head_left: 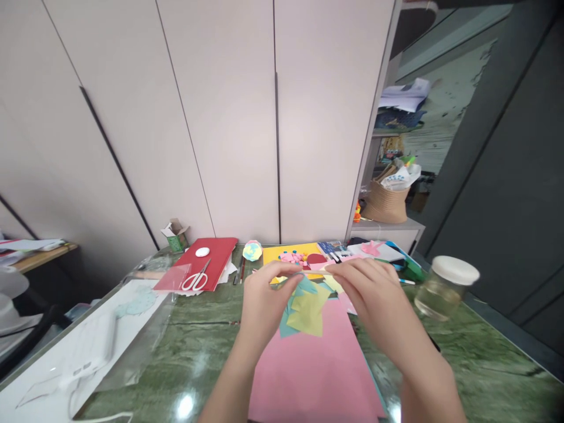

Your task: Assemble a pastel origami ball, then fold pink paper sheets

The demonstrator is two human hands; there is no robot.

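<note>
A pink sheet (308, 376) lies nearest on the green table (198, 346). Above its far end, the left hand (267, 291) and right hand (374, 288), fingertips closed, pinch a thin pale strip (316, 272) stretched between them. Yellow and blue paper pieces (307, 314) show just below; whether they hang or lie there, I cannot tell. Beyond, scissors (197, 279) rest on a red folder (218, 252), before pale cupboards (238, 117).

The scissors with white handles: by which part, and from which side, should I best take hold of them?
Probably by the white finger loops, reaching in from your near side. The scissors appear to lie flat, with the loops towards you and the blades pointing away, slightly right.
</note>
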